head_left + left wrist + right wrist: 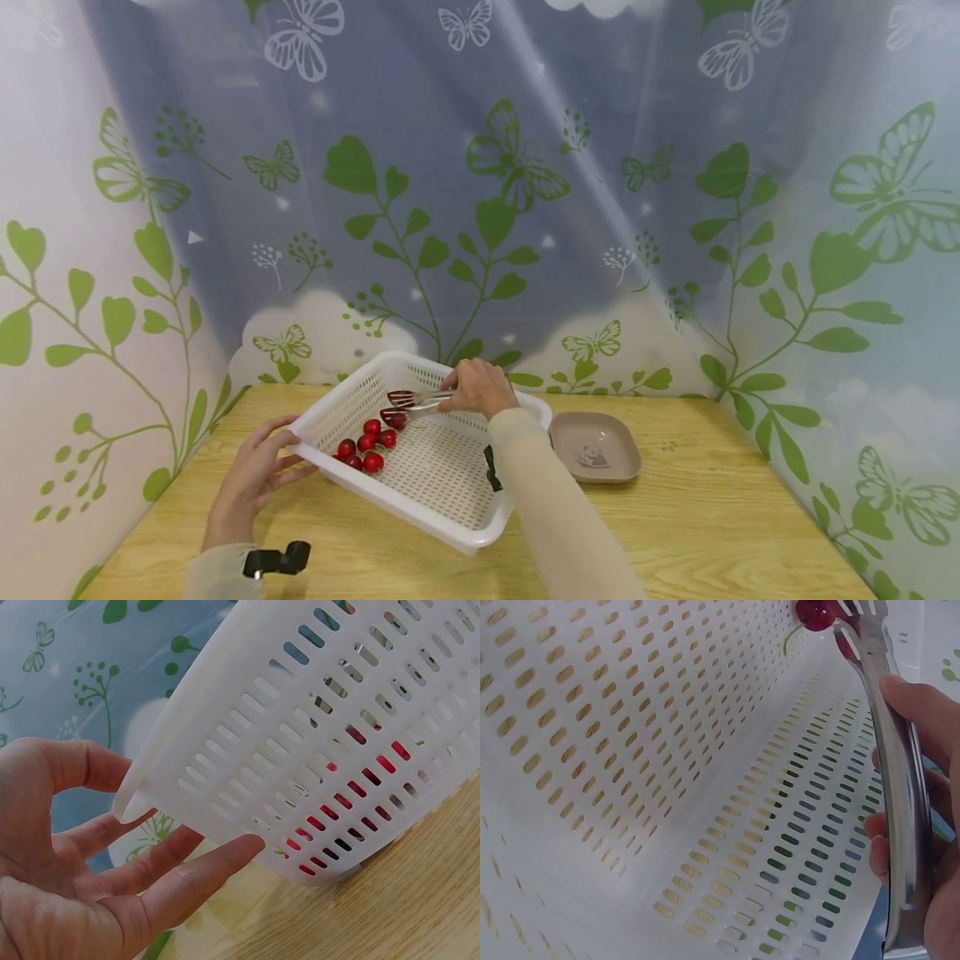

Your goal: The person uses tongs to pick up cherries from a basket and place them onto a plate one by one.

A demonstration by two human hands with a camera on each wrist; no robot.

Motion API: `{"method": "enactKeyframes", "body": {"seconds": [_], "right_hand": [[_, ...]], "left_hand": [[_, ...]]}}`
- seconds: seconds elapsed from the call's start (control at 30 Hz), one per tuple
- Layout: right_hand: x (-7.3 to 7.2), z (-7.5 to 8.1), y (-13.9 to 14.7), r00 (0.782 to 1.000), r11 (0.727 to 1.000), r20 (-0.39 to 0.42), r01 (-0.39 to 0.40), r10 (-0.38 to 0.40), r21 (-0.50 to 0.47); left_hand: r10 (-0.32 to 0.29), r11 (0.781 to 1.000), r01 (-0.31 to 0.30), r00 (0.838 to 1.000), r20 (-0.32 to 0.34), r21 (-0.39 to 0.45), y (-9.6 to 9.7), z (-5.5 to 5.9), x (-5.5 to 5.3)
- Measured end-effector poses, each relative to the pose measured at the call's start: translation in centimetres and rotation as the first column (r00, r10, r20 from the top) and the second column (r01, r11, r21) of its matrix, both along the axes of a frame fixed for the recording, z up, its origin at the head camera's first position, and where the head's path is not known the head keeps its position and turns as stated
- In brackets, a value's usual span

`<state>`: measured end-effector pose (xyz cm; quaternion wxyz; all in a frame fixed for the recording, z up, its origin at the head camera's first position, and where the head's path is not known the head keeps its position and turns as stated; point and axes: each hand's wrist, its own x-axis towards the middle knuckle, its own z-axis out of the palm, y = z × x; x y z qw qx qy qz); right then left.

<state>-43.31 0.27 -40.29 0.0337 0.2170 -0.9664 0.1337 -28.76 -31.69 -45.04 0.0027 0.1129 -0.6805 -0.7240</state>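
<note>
A white perforated plastic basket (pixel 386 495) stands at an angle on the wooden table. My left hand (pixel 258 467) holds its left corner, fingers spread about the rim, as the left wrist view shows at the basket wall (pixel 217 705). Several red cherries (pixel 372 462) lie together at the basket's left end. Inside the basket, my right hand (pixel 480 388) grips metal tongs (pixel 900 802) near the back wall. The tongs' slotted ends are around a dark red cherry, and another cherry (pixel 815 613) with a green stem shows beside them in the right wrist view.
A beige square dish (pixel 585 433) with a panda picture sits right of the basket, close to its corner. Behind the wooden table (pixel 720 517) hangs a curtain (pixel 442 108) printed with leaves and butterflies, which also runs along both sides.
</note>
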Motion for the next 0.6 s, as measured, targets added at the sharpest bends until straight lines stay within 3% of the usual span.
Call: {"method": "enactKeyframes", "body": {"seconds": [0.6], "right_hand": [[0.23,0.28,-0.08,0.999,0.998,0.017,-0.031,0.03,0.048]], "left_hand": [[-0.003,1.0,0.003,1.0,-0.001,0.005,-0.23,-0.15,-0.26]]}}
